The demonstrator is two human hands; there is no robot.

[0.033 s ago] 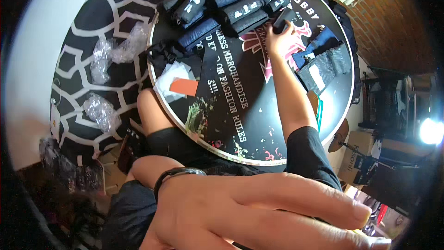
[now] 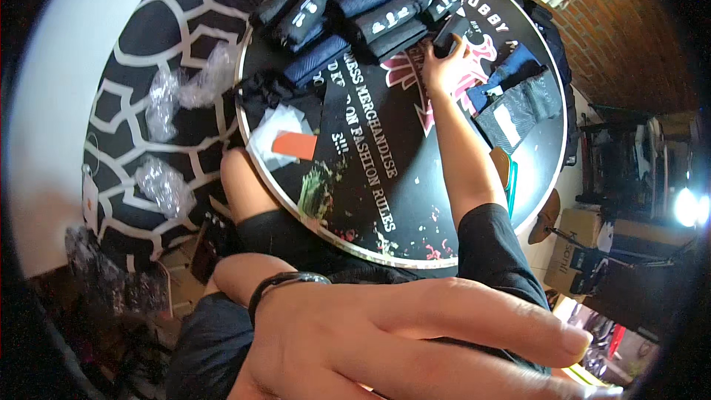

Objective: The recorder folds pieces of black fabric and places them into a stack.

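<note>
My right hand (image 2: 446,67) reaches across the round black table (image 2: 415,207). Its fingers are closed round a dark rectangular thing (image 2: 453,32) whose kind I cannot make out. Just left of this hand lies a pile of rolled dark blue and black cloth bundles (image 2: 386,18), some with pale labels. To the right rest folded dark cloth pieces (image 2: 522,107), one with a white label. My left hand (image 2: 370,333), with a dark band at the wrist, is large in the foreground. Its visible fingers are stretched out, partly cut off by the lower edge, and nothing shows in them.
White sheets (image 2: 268,150) and an orange card (image 2: 294,145) lie on the table's left side. Clear crumpled plastic bags (image 2: 164,187) are on the black-and-white patterned rug (image 2: 122,150). A teal-edged item (image 2: 511,181) sits by my right forearm. A bright lamp (image 2: 690,207) shines at right.
The view has shifted very slightly. Both hands keep nearly the same pose, and the right hand still holds the dark rectangular thing.
</note>
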